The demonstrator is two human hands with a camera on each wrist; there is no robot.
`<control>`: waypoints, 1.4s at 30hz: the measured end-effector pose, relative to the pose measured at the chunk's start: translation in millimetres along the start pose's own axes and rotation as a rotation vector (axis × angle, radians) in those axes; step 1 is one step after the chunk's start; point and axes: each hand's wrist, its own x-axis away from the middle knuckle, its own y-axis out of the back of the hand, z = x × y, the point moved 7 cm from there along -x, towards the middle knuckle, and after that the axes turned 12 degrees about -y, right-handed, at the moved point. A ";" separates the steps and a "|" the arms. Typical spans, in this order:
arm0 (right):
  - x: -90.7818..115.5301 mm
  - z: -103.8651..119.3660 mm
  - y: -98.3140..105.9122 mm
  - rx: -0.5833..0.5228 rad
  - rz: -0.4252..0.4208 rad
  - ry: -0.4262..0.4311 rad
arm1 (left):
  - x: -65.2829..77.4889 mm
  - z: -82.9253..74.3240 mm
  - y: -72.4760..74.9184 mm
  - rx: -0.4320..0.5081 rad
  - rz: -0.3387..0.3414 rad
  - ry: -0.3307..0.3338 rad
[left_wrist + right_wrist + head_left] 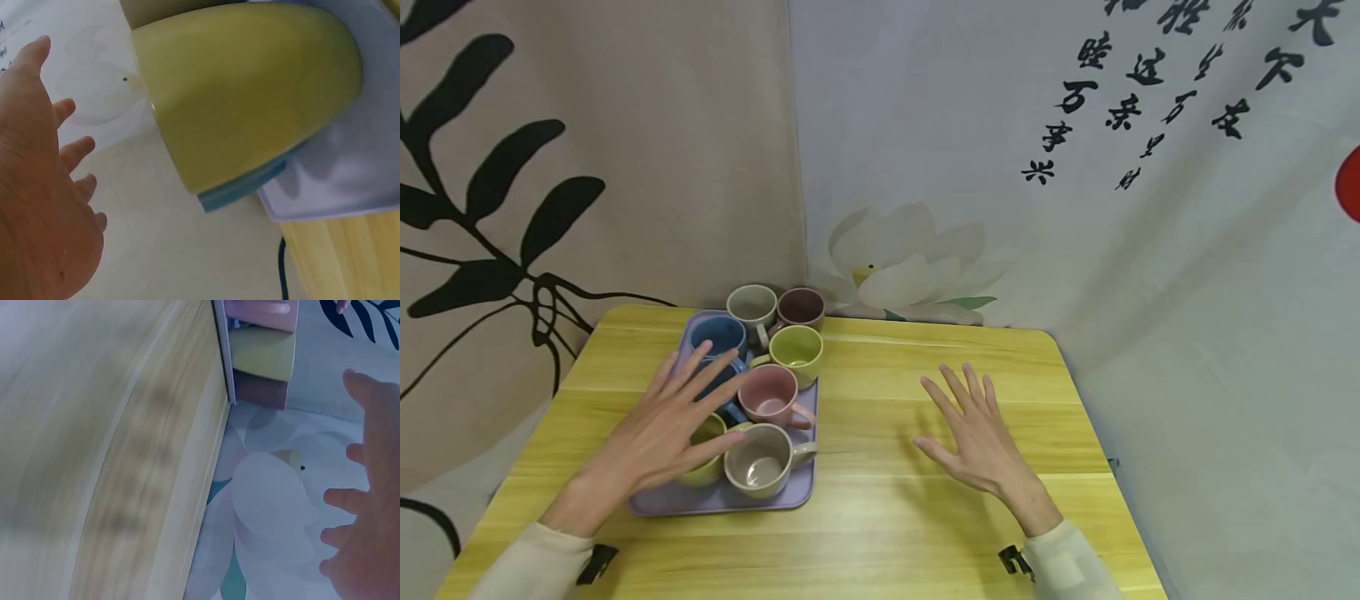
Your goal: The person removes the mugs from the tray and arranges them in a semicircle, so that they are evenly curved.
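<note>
My left hand (673, 421) is spread with straight fingers over the left side of a lilac tray (722, 500) full of cups. Under and around it are a grey cup (758, 471), a pink cup (766, 392), a yellow-green cup (706, 473) and two blue cups, the farther blue cup (718, 333) showing more. Part of the nearer blue one is hidden by the fingers. In the left wrist view the yellow-green cup (250, 94) looms large beside the palm. Fingers apart and holding nothing, my right hand (973, 437) hovers over the table's right half.
At the tray's far end stand a pale grey cup (751, 304), a dark maroon cup (801, 307) and a lime cup (797, 346). The wooden table (880, 533) ends at a printed cloth backdrop (925, 150) behind and to the right.
</note>
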 end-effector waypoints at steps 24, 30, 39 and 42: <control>-1.4 55.8 -40.3 -0.165 0.092 0.040 | 82.3 47.5 -6.2 0.109 -0.058 0.213; -3.6 69.7 -52.3 -0.270 0.119 0.053 | 98.9 66.8 -9.2 0.102 -0.085 0.246; -7.9 89.0 -72.2 -0.440 0.198 0.056 | 116.9 89.3 -32.2 0.129 -0.032 0.300; -7.4 94.6 -76.6 -0.487 0.237 0.041 | 120.4 96.2 -40.9 0.152 -0.004 0.325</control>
